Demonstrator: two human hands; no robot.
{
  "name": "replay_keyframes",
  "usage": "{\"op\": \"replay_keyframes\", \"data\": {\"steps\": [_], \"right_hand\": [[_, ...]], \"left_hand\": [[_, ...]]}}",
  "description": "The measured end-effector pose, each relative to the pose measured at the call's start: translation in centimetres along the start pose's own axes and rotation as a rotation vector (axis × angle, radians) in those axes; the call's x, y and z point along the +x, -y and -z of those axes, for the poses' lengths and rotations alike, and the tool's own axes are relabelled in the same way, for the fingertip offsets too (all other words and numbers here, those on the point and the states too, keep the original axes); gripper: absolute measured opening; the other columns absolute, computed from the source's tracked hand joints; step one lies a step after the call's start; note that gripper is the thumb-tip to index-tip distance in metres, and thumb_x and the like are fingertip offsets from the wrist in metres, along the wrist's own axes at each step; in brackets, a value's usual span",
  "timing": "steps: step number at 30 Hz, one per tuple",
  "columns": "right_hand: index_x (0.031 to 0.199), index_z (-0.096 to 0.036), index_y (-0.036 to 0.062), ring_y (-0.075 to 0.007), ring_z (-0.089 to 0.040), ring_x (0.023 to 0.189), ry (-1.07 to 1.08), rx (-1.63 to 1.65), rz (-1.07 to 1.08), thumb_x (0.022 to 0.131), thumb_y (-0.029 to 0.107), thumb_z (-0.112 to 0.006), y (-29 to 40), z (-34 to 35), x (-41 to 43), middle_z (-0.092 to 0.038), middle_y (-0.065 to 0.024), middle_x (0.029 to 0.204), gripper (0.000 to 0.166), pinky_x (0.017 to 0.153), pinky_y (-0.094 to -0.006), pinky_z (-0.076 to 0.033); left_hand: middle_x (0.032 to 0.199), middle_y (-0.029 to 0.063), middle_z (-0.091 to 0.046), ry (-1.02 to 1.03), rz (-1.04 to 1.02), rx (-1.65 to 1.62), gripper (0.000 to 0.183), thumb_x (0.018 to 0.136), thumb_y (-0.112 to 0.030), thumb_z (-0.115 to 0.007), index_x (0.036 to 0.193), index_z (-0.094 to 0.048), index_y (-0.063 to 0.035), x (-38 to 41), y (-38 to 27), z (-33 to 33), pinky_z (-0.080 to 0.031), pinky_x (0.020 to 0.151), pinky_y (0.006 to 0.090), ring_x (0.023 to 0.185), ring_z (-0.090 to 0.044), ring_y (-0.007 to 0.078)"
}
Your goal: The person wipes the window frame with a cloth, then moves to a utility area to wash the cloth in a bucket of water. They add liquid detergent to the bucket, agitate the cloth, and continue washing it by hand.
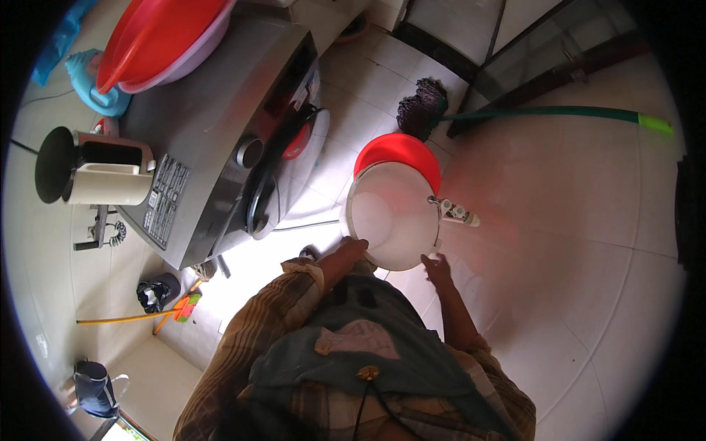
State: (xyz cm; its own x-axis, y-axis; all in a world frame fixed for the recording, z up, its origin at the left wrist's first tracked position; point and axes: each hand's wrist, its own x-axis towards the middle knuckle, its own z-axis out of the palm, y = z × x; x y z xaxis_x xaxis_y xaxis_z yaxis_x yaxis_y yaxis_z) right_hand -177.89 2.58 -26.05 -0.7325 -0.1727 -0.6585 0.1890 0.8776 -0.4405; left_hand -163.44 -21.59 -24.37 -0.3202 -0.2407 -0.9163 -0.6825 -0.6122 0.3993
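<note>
A round white plastic bucket (380, 215), seen into from above, is in front of my body. Its inside looks pale, and I cannot tell whether it holds water. My left hand (356, 249) grips the near left rim. At the near right rim, my right hand (437, 269) takes hold close to a small side lug; its fingertips are partly hidden. Beyond the bucket and partly covered by it is a red plastic basin (405, 145). A metal tap (452, 211) juts from the tiled wall just right of the bucket.
At left stands a grey front-loading washing machine (237, 110), bearing red basin (160, 33), blue detergent bottle (94, 82) and cream kettle (110, 171). A mop head (422, 110) with green handle lies beyond. A black-lined bin (157, 292) and broom (185, 308) are lower left.
</note>
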Motion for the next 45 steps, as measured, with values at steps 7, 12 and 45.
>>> {"op": "replay_keyframes", "data": {"steps": [7, 12, 45], "right_hand": [[0.111, -0.053, 0.0037, -0.0195, -0.061, 0.070, 0.513, 0.876, -0.301, 0.083, 0.024, -0.060, 1.7, -4.5, 0.4, -0.063, -0.0120, 0.098, 0.035, 0.053, -0.0241, -0.048], [0.100, -0.057, 0.0013, -0.0139, -0.055, 0.057, 0.463, 1.182, -0.290, 0.076, 0.003, -0.054, 2.5, -7.7, 3.9, -0.063, -0.0082, 0.084, 0.024, 0.042, -0.0228, -0.038], [0.102, -0.055, 0.0020, -0.0195, -0.057, 0.088, 0.270, 1.125, -0.299, 0.084, 0.016, -0.052, 1.1, -14.1, 15.4, -0.057, -0.0102, 0.098, 0.023, 0.067, -0.0231, -0.049]], "left_hand": [[0.093, 0.0221, -0.061, 0.010, -0.124, 0.159, 0.043, 0.073, -0.015, -0.057, 0.104, -0.054, 0.0143, 1.3, -1.6, 1.3, -0.049, 0.069, 0.0377, 0.081, -0.061, 0.0283], [0.093, 0.0185, -0.062, -0.052, -0.201, -0.138, 0.052, 0.073, -0.026, -0.069, 0.104, -0.054, 0.0125, 3.7, -1.4, 1.7, -0.049, 0.073, 0.0349, 0.082, -0.061, 0.0249], [0.105, 0.0048, -0.063, -0.283, -0.573, 0.109, 0.022, 0.075, -0.014, -0.063, 0.097, -0.066, -0.0122, -2.2, 22.2, 19.2, -0.050, 0.082, 0.0282, 0.097, -0.059, 0.0200]]}}
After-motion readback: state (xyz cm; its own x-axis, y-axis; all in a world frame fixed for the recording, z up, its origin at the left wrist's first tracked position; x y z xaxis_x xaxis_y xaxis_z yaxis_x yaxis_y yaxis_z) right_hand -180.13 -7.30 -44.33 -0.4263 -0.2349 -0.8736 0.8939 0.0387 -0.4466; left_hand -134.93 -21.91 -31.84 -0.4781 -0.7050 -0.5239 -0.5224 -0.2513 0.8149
